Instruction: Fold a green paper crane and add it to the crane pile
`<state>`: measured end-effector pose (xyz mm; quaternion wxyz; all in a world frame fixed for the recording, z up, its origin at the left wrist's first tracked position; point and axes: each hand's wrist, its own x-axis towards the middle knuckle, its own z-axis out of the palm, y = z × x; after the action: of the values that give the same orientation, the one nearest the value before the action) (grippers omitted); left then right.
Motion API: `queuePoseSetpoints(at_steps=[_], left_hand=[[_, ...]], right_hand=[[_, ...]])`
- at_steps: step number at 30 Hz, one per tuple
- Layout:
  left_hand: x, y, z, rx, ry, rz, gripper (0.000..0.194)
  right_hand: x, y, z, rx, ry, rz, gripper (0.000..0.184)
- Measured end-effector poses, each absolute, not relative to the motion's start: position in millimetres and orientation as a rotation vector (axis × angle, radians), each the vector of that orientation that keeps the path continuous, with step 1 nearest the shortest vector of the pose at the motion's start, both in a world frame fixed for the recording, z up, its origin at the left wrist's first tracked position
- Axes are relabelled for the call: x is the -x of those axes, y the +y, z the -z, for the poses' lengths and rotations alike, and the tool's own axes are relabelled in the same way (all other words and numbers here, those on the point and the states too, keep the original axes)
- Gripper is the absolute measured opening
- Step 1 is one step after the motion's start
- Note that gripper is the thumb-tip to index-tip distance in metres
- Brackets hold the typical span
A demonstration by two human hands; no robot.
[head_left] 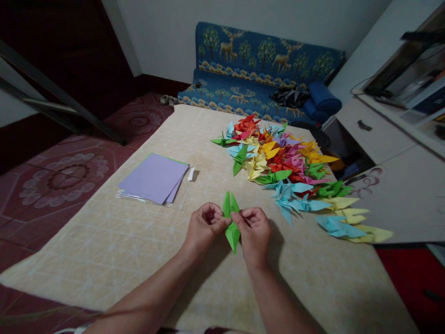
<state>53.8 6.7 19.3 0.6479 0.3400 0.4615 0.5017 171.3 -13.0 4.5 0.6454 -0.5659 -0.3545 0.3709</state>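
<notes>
A green folded paper piece [232, 235], shaped like a partly folded origami crane, is held between both hands just above the table. Its far end splits into two upright points, and its near end is a single pointed flap. My left hand [207, 223] pinches its left side between thumb and curled fingers. From the other side, my right hand [254, 231] grips it, thumb pressed on the middle. The fingertips behind the paper are partly hidden.
Many colourful folded paper cranes [271, 157] lie heaped at the table's right. Purple paper sheets [155, 176] rest on clear plastic at left, beside a small white scrap [191, 174]. Beyond the cloth-covered table [104, 250] stands a blue patterned sofa [243, 55]; a white cabinet [410, 190] is at right.
</notes>
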Motion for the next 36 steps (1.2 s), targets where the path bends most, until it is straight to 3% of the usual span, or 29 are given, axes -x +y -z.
queuePoseSetpoints(at_steps=[5, 11, 19, 33, 36], left_hand=[[-53, 7, -18, -0.774, 1.031, -1.058, 0.023], [-52, 7, -13, -0.608, 0.991, -1.017, 0.032], [-51, 9, -15, -0.303, 0.792, -1.008, 0.037], [-50, 4, -21, -0.495, 0.637, -0.797, 0.03], [-47, 5, -22, -0.582, 0.634, -0.808, 0.044]], right_hand=[[-175, -12, -5, 1.288, -0.84, -0.831, 0.031], [-176, -14, -3, 1.264, -0.885, -0.892, 0.022], [-176, -13, 0, 1.175, -0.925, -1.081, 0.041], [-182, -13, -11, 1.085, -0.619, -1.314, 0.023], [-191, -12, -12, 1.145, -0.593, -1.34, 0.022]])
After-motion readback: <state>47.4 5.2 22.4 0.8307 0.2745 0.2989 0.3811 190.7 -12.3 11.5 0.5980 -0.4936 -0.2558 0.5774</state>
